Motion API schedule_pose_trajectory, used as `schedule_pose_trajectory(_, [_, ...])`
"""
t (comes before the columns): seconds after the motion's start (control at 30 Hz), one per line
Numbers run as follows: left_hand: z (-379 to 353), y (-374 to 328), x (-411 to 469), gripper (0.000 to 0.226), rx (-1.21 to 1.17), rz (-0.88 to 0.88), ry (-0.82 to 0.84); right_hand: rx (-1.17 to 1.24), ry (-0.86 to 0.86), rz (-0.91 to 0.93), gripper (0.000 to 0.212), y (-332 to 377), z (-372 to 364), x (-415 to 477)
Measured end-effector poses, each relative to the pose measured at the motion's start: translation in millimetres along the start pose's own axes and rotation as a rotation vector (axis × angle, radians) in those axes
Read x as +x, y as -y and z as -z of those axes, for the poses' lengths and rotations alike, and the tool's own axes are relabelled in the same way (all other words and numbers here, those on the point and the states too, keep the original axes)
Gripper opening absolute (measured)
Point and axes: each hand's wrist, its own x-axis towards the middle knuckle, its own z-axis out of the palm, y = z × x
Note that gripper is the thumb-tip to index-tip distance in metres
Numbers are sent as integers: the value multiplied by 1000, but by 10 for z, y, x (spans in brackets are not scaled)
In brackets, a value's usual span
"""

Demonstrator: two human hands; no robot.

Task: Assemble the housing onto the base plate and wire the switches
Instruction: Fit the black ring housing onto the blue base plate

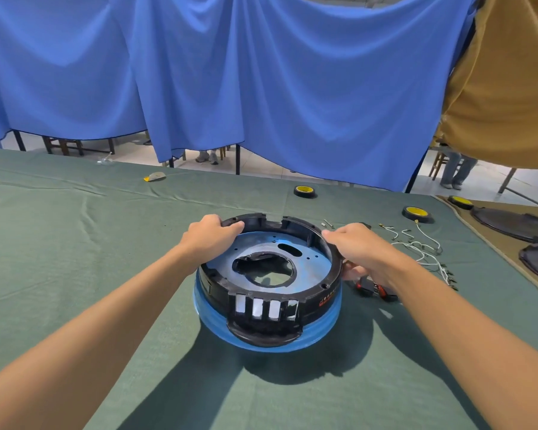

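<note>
A round black housing (311, 297) sits on a blue-filmed base plate (323, 332) in the middle of the green table. Several rectangular switch openings show in its near wall. My left hand (210, 232) grips the housing's far left rim, fingers curled over the edge. My right hand (359, 248) grips the right rim, thumb outside and fingers over the top. White wires (423, 248) with metal terminals lie loose on the cloth to the right of the housing. A small dark part with red bits (370, 288) lies under my right wrist, partly hidden.
Three rolls of black and yellow tape (305, 190) (416, 213) (460, 201) lie at the back right. Black round parts (516, 223) rest on a tan cloth at the far right. A small yellow item (154, 177) lies far left. Blue curtains hang behind the table.
</note>
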Motion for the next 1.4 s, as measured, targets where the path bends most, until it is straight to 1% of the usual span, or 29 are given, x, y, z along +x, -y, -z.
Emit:
schedule_pose_trajectory(0.1, [46, -11, 3, 45, 81, 4, -35, -26, -23, 14, 35, 25, -6, 68])
schedule_pose_trajectory(0.23, [73, 2, -11, 40, 24, 6, -64, -295, -90, 88, 30, 140, -81, 119])
schedule_pose_trajectory(0.3, [74, 17, -21, 40, 15, -4, -64, -367, -137, 117, 30, 169, -126, 150])
schedule_pose_trajectory(0.4, [87, 30, -6, 35, 28, -23, -78, -391, -213, 139, 37, 201, -132, 185])
schedule_pose_trajectory(0.47, [113, 27, 15, 32, 46, -34, -82, -406, -250, 155, 38, 250, -119, 196])
schedule_pose_trajectory(0.63, [129, 25, 47, 30, 61, -37, -49, -439, -225, 119, 31, 260, -126, 192])
schedule_pose_trajectory(0.93, [77, 18, 64, 32, 101, -67, -52, -432, -242, 87, 23, 145, -154, 217])
schedule_pose_trajectory(1.27, [51, 61, 103, 31, 121, -55, -84, -479, -256, 107, 35, 115, -188, 214])
schedule_pose_trajectory(1.4, [32, 49, 112, 30, 142, -50, -91, -465, -259, 99, 34, 109, -194, 210])
